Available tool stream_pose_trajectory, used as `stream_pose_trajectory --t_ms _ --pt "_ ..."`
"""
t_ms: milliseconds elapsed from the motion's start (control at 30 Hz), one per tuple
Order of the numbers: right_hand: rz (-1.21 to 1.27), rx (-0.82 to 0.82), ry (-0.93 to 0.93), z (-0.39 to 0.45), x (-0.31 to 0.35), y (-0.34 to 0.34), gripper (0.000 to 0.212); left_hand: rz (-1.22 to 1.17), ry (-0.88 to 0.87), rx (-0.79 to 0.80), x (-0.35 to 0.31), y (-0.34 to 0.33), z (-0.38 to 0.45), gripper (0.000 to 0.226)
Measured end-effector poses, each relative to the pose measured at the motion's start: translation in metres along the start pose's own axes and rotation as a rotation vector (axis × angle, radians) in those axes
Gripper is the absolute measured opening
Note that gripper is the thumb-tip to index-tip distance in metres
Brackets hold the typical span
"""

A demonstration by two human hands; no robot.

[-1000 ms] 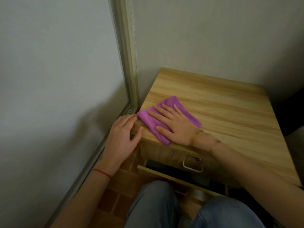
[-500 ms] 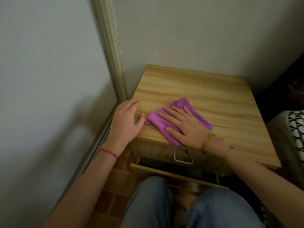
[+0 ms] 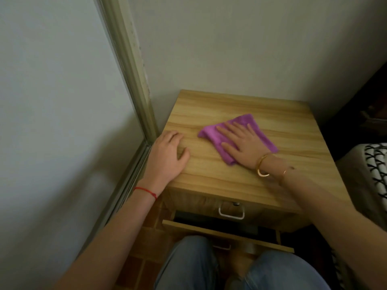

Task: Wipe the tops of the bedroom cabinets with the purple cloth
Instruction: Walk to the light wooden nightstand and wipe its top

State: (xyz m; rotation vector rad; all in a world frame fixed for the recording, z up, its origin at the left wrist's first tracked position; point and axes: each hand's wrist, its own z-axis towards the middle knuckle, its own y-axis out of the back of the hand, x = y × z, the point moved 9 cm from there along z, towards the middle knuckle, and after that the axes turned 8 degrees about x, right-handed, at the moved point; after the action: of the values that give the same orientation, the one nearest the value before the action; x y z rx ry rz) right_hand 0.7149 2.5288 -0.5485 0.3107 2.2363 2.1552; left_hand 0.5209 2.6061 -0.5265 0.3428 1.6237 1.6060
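While right hand (image 3: 243, 143) pressed flat, fingers straight, purple cloth (image 3: 211, 133) lay under them mid cabinet top (image 3: 293, 130). Left hand (image 3: 167, 155) rested relaxed near left edge. Cloth middle hidden beneath palm.

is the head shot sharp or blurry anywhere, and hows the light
Head view: dim, soft light, no glare on the cabinet top; the cloth and right hand are fairly sharp, as is the left hand; the right forearm looks smeared near the bracelet; the wide lens bows the door frame; the far right corner falls into dark shadow.
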Motion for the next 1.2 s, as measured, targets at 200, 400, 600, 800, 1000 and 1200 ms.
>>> stream_pose_trajectory --t_ms 200,400,600,800,1000,1200 --pt "-0.009 0.05 -0.266 0.089 -0.056 0.008 0.059 -0.011 -0.001 -0.028 0.002 -0.004 0.001 0.051" --pt "-0.001 0.035 0.041 0.11 0.047 0.0 0.056 -0.025 -0.038 -0.068 0.004 -0.006 0.005 0.057" --pt "-0.005 0.007 -0.021 0.087 -0.029 0.005 0.062 0.002 -0.014 -0.05 0.007 -0.009 0.005 0.06" --pt "-0.019 0.008 -0.287 0.141 -0.07 0.013 0.058 0.018 -0.012 -0.042 0.006 -0.009 0.008 0.061" --pt "-0.003 -0.011 0.107 0.123 0.035 0.003 0.054 -0.012 -0.035 -0.054 0.006 -0.009 0.008 0.057" --pt "0.011 0.05 -0.182 0.117 -0.05 0.01 0.057 0.005 -0.015 -0.052 0.006 -0.005 0.005 0.053"
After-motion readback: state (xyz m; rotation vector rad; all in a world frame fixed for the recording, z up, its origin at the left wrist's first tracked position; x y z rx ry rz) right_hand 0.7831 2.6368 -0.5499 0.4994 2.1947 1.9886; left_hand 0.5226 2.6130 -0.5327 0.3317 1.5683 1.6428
